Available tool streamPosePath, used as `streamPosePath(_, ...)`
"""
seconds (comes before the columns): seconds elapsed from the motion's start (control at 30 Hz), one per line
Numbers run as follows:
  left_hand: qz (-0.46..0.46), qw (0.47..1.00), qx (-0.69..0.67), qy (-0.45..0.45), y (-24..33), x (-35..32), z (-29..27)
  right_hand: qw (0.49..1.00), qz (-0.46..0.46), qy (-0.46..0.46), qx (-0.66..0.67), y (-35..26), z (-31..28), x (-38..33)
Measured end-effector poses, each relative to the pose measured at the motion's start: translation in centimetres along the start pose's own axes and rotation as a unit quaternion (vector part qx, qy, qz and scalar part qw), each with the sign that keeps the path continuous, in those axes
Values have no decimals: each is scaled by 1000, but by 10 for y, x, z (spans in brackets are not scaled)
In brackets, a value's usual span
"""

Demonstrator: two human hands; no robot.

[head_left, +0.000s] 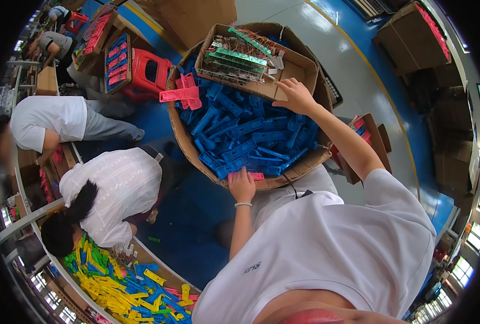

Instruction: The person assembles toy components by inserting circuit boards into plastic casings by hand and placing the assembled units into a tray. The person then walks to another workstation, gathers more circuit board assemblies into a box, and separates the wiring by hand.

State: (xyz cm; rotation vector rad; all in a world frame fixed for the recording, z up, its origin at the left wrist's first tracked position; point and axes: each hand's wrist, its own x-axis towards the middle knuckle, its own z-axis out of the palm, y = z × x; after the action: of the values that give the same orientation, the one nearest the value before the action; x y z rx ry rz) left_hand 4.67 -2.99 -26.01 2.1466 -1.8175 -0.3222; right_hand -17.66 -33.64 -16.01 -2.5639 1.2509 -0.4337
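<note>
A large round-sided cardboard box (181, 141) in front of me is heaped with blue plastic parts (240, 127), long and slotted. My left hand (242, 187) is at its near rim, fingers closed over a pink plastic part (256, 176) that shows on both sides of them. Over the box's right side reaches my right hand (297, 97), fingers apart and holding nothing, beside a shallow cardboard tray (297, 67). Green circuit boards (234, 58) with thin wires are stacked in that tray. Several pink parts (183, 93) lie on the box's left rim.
A red plastic stool (145, 73) and a carton of blue and pink parts (118, 62) stand left of the box. Two people in white tops (115, 186) (51, 121) bend over a workbench. Yellow, blue and green parts (115, 291) fill its near end. Another carton (378, 143) stands right.
</note>
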Motion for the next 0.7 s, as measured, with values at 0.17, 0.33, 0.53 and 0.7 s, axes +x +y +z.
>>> streamPosePath(0.17,-9,999,0,39,11,4,-5,991,-62,-117,-15,23,79,5)
streamPosePath(0.33,30,994,-17,100,14,6,0,989,-121,-44,76,-1,91,-11)
streamPosePath(0.53,82,985,-34,149,14,1,2,969,-245,2,32,13,90,-48)
streamPosePath(0.7,145,931,-52,331,0,-11,19,945,-323,-37,25,-11,83,-113)
